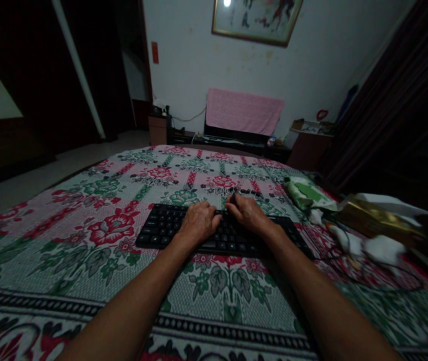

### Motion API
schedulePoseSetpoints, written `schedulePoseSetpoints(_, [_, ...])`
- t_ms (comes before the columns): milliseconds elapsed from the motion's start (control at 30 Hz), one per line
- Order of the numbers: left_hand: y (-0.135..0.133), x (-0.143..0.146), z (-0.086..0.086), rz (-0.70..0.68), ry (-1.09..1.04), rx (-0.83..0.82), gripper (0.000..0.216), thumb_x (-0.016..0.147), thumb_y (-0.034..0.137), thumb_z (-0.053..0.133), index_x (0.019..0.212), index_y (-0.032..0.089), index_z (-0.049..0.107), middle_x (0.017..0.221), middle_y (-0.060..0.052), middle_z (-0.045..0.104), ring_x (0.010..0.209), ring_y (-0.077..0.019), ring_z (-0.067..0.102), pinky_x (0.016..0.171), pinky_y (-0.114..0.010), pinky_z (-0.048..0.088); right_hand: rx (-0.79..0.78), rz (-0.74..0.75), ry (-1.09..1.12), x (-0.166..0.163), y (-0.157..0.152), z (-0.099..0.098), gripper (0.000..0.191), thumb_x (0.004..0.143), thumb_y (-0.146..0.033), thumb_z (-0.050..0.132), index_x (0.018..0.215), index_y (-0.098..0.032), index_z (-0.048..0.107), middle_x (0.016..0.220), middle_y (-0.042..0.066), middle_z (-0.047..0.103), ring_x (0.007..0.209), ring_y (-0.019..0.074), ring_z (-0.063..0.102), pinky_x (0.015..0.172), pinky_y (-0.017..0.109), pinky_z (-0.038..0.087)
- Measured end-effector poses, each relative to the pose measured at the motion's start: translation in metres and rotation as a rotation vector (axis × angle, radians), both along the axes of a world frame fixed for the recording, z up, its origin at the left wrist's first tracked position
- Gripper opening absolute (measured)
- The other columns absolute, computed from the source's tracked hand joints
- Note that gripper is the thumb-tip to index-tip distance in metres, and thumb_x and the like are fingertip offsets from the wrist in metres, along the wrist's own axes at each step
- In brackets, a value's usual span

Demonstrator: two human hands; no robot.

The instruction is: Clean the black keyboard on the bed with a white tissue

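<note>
A black keyboard (pixel 165 228) lies across the flowered tablecloth (pixel 112 225) in front of me. My left hand (pixel 200 220) rests on its left half, fingers curled over the far edge and thumb lying across the keys. Over the middle of the keyboard, my right hand (pixel 247 210) is closed, with thumb and forefinger pinching a small black piece (pixel 232 198) that looks like a keycap. Several small black pieces (pixel 250 191) lie in a row on the cloth just beyond that hand. The fingertips of the left hand are partly hidden.
To the right are a green-and-white packet (pixel 307 193), a gold box (pixel 379 218), white crumpled things (pixel 383 248) and a black cable (pixel 398 290). A pink cloth (pixel 242 111) hangs over a dark screen by the far wall. Dark curtains hang at right.
</note>
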State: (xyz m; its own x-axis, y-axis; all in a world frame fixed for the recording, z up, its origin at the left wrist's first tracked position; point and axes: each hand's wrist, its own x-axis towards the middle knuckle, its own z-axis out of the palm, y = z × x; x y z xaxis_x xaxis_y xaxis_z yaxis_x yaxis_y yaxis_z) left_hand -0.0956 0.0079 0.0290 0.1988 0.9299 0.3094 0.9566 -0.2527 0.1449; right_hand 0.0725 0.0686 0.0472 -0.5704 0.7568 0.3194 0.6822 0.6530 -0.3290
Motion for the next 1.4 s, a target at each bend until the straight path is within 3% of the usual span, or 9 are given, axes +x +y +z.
schedulePoseSetpoints(833, [0.002, -0.001, -0.003, -0.013, 0.010, 0.023, 0.031, 0.089, 0.037, 0.044, 0.096, 0.015, 0.064, 0.095, -0.010, 0.062, 0.094, -0.0234, 0.057, 0.086, -0.036, 0.042, -0.081, -0.088, 0.088, -0.002, 0.016, 0.000, 0.020, 0.089, -0.028, 0.047, 0.087, -0.015, 0.062, 0.073, 0.004, 0.066, 0.070, 0.0149, 0.059, 0.066, 0.022, 0.039])
schedulePoseSetpoints(1133, [0.003, -0.001, -0.003, -0.003, 0.019, 0.023, 0.030, 0.090, 0.037, 0.044, 0.096, 0.015, 0.064, 0.095, -0.010, 0.062, 0.094, -0.0227, 0.057, 0.086, -0.035, 0.042, -0.186, -0.060, 0.300, 0.005, 0.024, -0.010, 0.023, 0.087, -0.033, 0.046, 0.079, -0.016, 0.059, 0.070, 0.003, 0.066, 0.065, 0.0140, 0.060, 0.063, 0.023, 0.043])
schedulePoseSetpoints(1267, [0.004, -0.002, -0.007, -0.011, -0.007, 0.042, 0.031, 0.090, 0.037, 0.046, 0.109, 0.018, 0.060, 0.097, -0.009, 0.062, 0.096, -0.0221, 0.057, 0.087, -0.035, 0.041, -0.274, -0.032, 0.420, 0.008, 0.021, -0.010, 0.025, 0.086, -0.037, 0.045, 0.080, -0.016, 0.057, 0.071, 0.002, 0.065, 0.063, 0.0141, 0.060, 0.060, 0.023, 0.045])
schedulePoseSetpoints(1400, [0.006, -0.003, -0.011, -0.033, -0.052, 0.078, 0.041, 0.088, 0.043, 0.048, 0.121, 0.020, 0.053, 0.101, -0.008, 0.062, 0.098, -0.0217, 0.056, 0.088, -0.034, 0.041, -0.260, 0.008, 0.444, 0.003, 0.010, -0.006, 0.026, 0.086, -0.039, 0.046, 0.079, -0.017, 0.056, 0.069, 0.002, 0.064, 0.063, 0.0140, 0.060, 0.062, 0.024, 0.045])
